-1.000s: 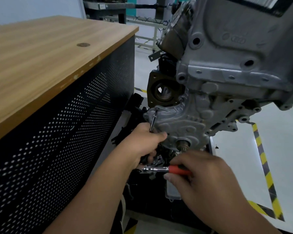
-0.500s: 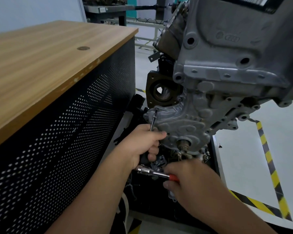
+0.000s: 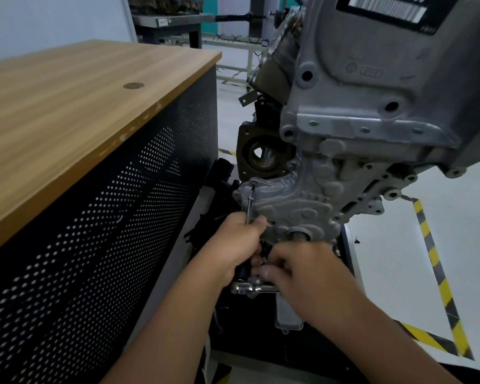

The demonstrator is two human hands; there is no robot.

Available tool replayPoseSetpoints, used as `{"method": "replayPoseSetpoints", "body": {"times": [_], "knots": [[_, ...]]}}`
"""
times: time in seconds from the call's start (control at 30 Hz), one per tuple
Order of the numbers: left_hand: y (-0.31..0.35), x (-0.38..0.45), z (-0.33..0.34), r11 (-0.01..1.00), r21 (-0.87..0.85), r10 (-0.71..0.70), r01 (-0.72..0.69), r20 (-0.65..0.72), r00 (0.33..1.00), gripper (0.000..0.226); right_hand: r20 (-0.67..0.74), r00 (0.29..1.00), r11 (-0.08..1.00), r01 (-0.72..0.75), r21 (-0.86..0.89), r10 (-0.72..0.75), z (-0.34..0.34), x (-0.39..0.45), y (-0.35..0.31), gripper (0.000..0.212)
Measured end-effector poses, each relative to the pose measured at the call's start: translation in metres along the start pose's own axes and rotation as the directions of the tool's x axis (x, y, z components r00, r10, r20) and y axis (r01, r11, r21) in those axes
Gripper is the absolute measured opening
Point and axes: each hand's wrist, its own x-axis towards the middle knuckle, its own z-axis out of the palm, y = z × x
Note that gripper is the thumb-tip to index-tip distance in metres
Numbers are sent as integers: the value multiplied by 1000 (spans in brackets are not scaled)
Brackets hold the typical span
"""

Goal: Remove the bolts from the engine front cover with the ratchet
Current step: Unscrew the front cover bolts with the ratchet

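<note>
The ratchet (image 3: pixel 251 288) lies crosswise under the front cover (image 3: pixel 294 206); right hand (image 3: pixel 313 284) grips its handle, left hand (image 3: pixel 239 245) clasps the upright extension bar (image 3: pixel 250 203).

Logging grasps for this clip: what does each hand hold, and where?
Left hand grips the extension bar at its lower end; right hand holds the ratchet by its handle.
</note>
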Motion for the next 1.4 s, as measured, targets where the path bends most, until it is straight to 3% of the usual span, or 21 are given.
{"method": "replayPoseSetpoints", "body": {"times": [0.07,0.13,0.2,0.27,0.33,0.4,0.47,0.6,0.67,0.8,0.87,0.93,0.97,1.17,1.27,1.33,1.4], "knots": [[-4,2,-5,998,-59,17,-16,3,1000,24,137,988,995,55,86,-66,4,-3,-3,33],[-6,1,-10,983,-180,-18,35,96,995,23,313,945,995,82,63,-98,10,-10,-5,35],[-6,-1,-15,961,-261,-40,86,178,983,23,390,914,994,111,22,-110,10,-13,-4,29],[-5,-2,-20,955,-283,-31,92,214,976,24,332,934,991,122,46,-131,2,-13,-3,21],[-2,-1,-23,959,-270,-27,90,226,974,23,221,960,972,131,195,-174,-8,-15,-3,10],[0,0,-24,954,-284,-31,101,242,970,23,164,965,911,125,394,-203,-20,-18,-2,15],[1,0,-25,941,-313,-45,127,255,966,22,179,966,880,83,468,-187,-24,-21,1,17],[5,-1,-24,868,-445,-53,220,357,933,23,326,939,986,61,158,-110,-11,-14,6,12],[7,-2,-26,847,-467,-65,253,382,922,23,399,912,994,65,83,-93,-5,-11,3,29],[11,-5,-33,929,-328,-101,174,228,968,24,298,949,987,56,150,-99,-10,-14,1,13],[1,-10,-36,993,-76,-88,94,82,993,35,206,974,986,64,157,-96,-10,-19,1,18],[-15,-17,-35,985,175,12,-7,-27,1000,41,154,983,986,80,148,-103,-8,-22,-2,22],[-22,-18,-33,975,214,66,-52,-61,996,40,134,985,983,90,158,-112,-8,-23,-3,23],[-21,-18,-20,993,97,73,-63,-100,992,42,-34,988,893,153,423,-153,-16,-26,-14,18],[-13,-28,-23,990,-131,-54,52,-9,999,38,199,980,928,-57,367,-18,-18,-19,0,18],[-4,-35,-25,911,-365,-154,191,128,980,36,354,934,952,-141,273,37,-16,-16,7,16],[1,-37,-28,876,-418,-173,241,195,965,35,339,941,957,-100,273,2,-15,-16,7,14]]}}
